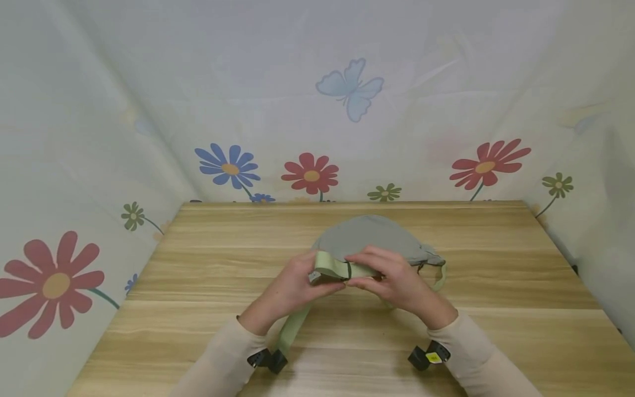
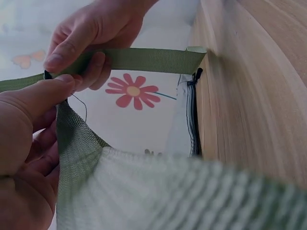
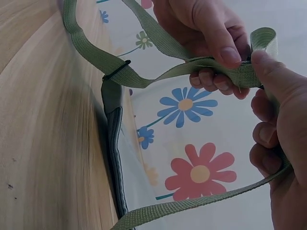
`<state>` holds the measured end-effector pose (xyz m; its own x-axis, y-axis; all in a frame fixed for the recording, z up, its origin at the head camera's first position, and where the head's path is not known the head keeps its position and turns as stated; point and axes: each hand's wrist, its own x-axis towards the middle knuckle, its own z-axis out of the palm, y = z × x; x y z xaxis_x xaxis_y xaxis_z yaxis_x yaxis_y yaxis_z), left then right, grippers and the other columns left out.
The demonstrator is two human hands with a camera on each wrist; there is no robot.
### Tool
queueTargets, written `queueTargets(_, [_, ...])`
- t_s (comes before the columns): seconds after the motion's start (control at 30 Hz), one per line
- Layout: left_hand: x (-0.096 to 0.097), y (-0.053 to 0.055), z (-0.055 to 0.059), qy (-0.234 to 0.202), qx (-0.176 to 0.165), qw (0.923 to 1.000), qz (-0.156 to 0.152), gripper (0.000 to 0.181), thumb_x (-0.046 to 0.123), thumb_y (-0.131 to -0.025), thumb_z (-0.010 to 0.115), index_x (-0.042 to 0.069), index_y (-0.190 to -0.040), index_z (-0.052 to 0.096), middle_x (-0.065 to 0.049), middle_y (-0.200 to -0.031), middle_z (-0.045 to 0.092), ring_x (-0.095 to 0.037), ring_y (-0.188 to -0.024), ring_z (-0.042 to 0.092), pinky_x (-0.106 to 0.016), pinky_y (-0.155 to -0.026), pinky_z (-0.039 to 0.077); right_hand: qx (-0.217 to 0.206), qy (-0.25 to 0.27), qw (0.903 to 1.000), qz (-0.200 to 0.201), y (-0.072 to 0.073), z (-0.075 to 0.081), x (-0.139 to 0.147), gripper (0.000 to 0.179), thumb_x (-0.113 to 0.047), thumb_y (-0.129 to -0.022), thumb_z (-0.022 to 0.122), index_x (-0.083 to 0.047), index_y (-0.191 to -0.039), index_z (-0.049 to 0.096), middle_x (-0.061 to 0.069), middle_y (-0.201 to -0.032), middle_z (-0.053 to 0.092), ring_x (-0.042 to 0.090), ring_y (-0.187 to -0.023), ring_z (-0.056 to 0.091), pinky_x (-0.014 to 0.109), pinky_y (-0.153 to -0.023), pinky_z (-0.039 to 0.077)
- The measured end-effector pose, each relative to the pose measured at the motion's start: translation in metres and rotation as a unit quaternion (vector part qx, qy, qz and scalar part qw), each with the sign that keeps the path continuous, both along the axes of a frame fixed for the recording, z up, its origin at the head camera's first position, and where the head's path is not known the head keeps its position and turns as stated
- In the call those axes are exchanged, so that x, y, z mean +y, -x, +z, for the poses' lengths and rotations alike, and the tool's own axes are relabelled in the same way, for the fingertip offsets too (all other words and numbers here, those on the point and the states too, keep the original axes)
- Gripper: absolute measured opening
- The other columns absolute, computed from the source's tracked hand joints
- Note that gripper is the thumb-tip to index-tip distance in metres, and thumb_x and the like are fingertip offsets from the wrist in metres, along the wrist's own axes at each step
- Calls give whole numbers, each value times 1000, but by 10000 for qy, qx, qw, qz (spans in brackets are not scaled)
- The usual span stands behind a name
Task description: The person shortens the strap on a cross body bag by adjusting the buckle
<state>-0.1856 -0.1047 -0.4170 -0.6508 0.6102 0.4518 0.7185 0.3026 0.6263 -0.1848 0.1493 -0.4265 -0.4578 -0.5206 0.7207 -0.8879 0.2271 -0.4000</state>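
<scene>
A light green webbing strap (image 1: 331, 266) stretches between the two hands, with a narrow black slider (image 1: 349, 271) on it. My left hand (image 1: 296, 280) pinches the strap on one side of the slider, where the webbing folds into a loop (image 3: 265, 39). Across from it, my right hand (image 1: 392, 274) grips the strap, thumb and fingertips right at the slider. Fingertips of both hands almost meet in the left wrist view. Behind them a grey rounded bag (image 1: 369, 236) lies on the table; the hands cover part of its near edge. Its dark zipper (image 3: 115, 158) shows in the right wrist view.
Another length of strap (image 1: 296, 325) hangs below my left hand toward the wooden table (image 1: 347, 353). At the bag's right end, strap webbing (image 1: 441, 278) droops. A flower-printed cloth wall (image 1: 416, 132) stands behind the table and along its sides.
</scene>
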Motion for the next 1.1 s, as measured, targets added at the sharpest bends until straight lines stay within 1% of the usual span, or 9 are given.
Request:
queueTargets(0.17, [0, 0, 0, 170, 167, 9997, 78, 35, 10, -89, 90, 9, -120, 73, -5, -117, 79, -19, -109, 76, -31, -98, 62, -160, -91, 9998, -14, -1, 1, 1, 31, -27, -101, 79, -6, -123, 75, 2, -103, 73, -1, -65, 44, 9, -57, 39])
queueTargets(0.3, [-2, 0, 0, 395, 349, 9986, 100, 31, 13, -89, 90, 11, -117, 75, -3, -113, 81, -18, -108, 77, -30, -96, 63, -202, -133, 9997, 11, -1, 1, 2, 28, -21, -98, 83, -10, -121, 74, -1, -101, 71, 4, -64, 47, 10, -57, 40])
queueTargets(0.4, [-4, 0, 1, 509, 515, 9974, 11, 27, 13, -90, 89, 11, -113, 75, -2, -109, 82, -16, -103, 78, -26, -91, 63, -227, -174, 9996, -12, -1, 0, 3, 26, -22, -97, 84, -11, -119, 73, -2, -100, 70, 4, -67, 49, 10, -58, 41])
queueTargets(0.53, [-5, 1, 3, 572, 729, 9957, -96, 25, 14, -90, 89, 11, -110, 74, -1, -104, 82, -14, -98, 79, -22, -87, 62, -252, -207, 9994, -61, -1, 0, 3, 26, -24, -98, 83, -12, -118, 73, -2, -99, 69, 0, -70, 47, 10, -58, 42])
queueTargets(0.6, [-6, 0, 5, 585, 814, 9949, -131, 24, 14, -90, 89, 10, -109, 74, -1, -102, 82, -13, -96, 79, -22, -86, 62, -252, -204, 9994, -74, -1, 1, 3, 25, -24, -98, 83, -12, -118, 73, -2, -99, 70, 0, -70, 48, 11, -59, 43])
queueTargets(0.7, [-7, 0, 7, 665, 917, 9935, -98, 24, 15, -91, 88, 10, -111, 77, -1, -102, 82, -11, -92, 78, -22, -84, 63, -304, -139, 9994, -118, -2, 3, 5, 26, -21, -96, 84, -11, -117, 73, 0, -100, 72, 5, -72, 54, 13, -62, 46])
queueTargets(0.83, [-12, -1, 7, 819, 962, 9919, 94, 29, 16, -91, 88, 7, -118, 79, -4, -107, 83, -12, -90, 78, -24, -82, 64, -362, -27, 9991, -207, -2, 6, 9, 29, -11, -90, 88, -10, -115, 73, 1, -102, 75, 10, -77, 62, 17, -67, 51])
queueTargets(0.97, [-18, -2, 7, 902, 898, 9916, 229, 34, 16, -91, 88, 4, -122, 79, -7, -113, 83, -15, -93, 80, -27, -83, 65, -389, -67, 9989, -264, -1, 7, 13, 35, -4, -84, 90, -11, -115, 74, 0, -102, 75, 6, -78, 60, 16, -67, 50])
queueTargets(1.1, [-22, -2, 7, 922, 976, 9908, 185, 33, 16, -92, 88, 4, -121, 79, -8, -112, 83, -15, -93, 80, -27, -82, 65, -286, -17, 9995, -165, 1, 6, 15, 31, -8, -88, 89, -10, -115, 74, 2, -102, 75, 8, -78, 61, 17, -67, 51])
